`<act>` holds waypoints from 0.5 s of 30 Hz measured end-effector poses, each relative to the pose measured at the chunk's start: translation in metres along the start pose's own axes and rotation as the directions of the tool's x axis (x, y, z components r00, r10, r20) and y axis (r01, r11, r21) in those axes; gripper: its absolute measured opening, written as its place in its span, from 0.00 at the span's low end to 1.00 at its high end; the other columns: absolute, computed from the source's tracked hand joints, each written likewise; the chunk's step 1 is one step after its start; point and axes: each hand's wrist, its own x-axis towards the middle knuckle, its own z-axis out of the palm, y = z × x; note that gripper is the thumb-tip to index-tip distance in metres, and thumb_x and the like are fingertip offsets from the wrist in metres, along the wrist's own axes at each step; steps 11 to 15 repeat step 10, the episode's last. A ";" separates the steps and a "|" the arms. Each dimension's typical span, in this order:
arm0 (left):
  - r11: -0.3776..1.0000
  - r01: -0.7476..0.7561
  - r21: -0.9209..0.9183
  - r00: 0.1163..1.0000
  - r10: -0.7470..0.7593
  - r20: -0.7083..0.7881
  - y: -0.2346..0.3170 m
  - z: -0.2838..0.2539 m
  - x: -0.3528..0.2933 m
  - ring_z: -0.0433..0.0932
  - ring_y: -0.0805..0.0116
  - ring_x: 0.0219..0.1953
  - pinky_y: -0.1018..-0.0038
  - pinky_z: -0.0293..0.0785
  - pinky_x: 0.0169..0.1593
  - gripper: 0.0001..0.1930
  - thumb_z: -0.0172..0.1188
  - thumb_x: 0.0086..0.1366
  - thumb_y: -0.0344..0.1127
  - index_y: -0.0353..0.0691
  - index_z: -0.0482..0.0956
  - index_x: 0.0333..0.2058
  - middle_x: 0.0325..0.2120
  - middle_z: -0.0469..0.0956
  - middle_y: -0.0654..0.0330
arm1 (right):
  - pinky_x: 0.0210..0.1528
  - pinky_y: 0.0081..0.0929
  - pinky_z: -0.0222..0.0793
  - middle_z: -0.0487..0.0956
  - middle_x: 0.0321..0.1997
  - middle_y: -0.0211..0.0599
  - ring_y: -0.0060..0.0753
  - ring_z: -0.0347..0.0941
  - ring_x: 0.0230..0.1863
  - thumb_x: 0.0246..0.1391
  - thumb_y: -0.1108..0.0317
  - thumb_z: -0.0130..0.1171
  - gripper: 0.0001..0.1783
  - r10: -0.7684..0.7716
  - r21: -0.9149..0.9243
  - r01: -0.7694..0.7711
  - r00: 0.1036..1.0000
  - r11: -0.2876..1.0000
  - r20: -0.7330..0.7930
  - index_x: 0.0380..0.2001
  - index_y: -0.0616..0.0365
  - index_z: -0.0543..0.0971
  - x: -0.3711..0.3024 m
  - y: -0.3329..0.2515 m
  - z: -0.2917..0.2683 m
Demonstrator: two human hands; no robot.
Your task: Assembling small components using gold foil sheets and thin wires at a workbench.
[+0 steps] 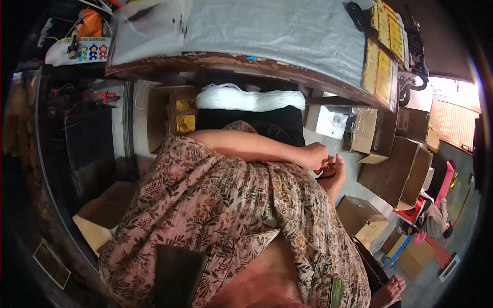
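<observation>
My left hand (314, 155) reaches across in front of my body to the right, its fingers closed in a pinch. Right against it is my right hand (335, 175), with its fingers bent toward the left fingertips. Between the two hands shows a small brownish-gold bit, too small to name. A dark shape lies just under the fingers, partly hidden. To the left of the hands, beyond my forearm, a bundle of white thread (251, 98) lies across a black surface.
Ahead stands a table under a grey plastic sheet (257, 31), with yellow printed packs (377, 77) at its right end. An open carton holds gold packets (185, 123). Cardboard boxes (395, 172) crowd the right floor, near a person (436, 218). A bare foot (389, 292) shows lower right.
</observation>
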 end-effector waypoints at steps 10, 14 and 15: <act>0.985 -0.090 0.145 0.970 0.054 0.238 0.013 -0.001 -0.010 0.84 0.53 0.34 0.62 0.78 0.41 0.18 0.62 0.58 0.46 0.32 0.84 0.32 0.29 0.84 0.44 | 0.33 0.21 0.65 0.70 0.20 0.31 0.20 0.64 0.23 0.66 0.50 0.55 0.22 -0.330 -0.336 0.271 0.935 0.902 -0.132 0.34 0.62 0.71 0.006 -0.001 0.017; 0.985 -0.090 0.145 0.970 0.054 0.238 0.013 -0.001 -0.010 0.84 0.53 0.34 0.62 0.78 0.41 0.18 0.62 0.58 0.46 0.32 0.84 0.32 0.29 0.84 0.44 | 0.33 0.21 0.65 0.70 0.20 0.31 0.20 0.64 0.23 0.66 0.50 0.55 0.22 -0.330 -0.336 0.271 0.935 0.902 -0.132 0.34 0.62 0.71 0.006 -0.001 0.017; 0.985 -0.090 0.145 0.970 0.054 0.238 0.013 -0.001 -0.010 0.84 0.53 0.34 0.62 0.78 0.41 0.18 0.62 0.58 0.46 0.32 0.84 0.32 0.29 0.84 0.44 | 0.33 0.21 0.65 0.70 0.20 0.31 0.20 0.64 0.23 0.66 0.50 0.55 0.22 -0.330 -0.336 0.271 0.935 0.902 -0.132 0.34 0.62 0.71 0.006 -0.001 0.017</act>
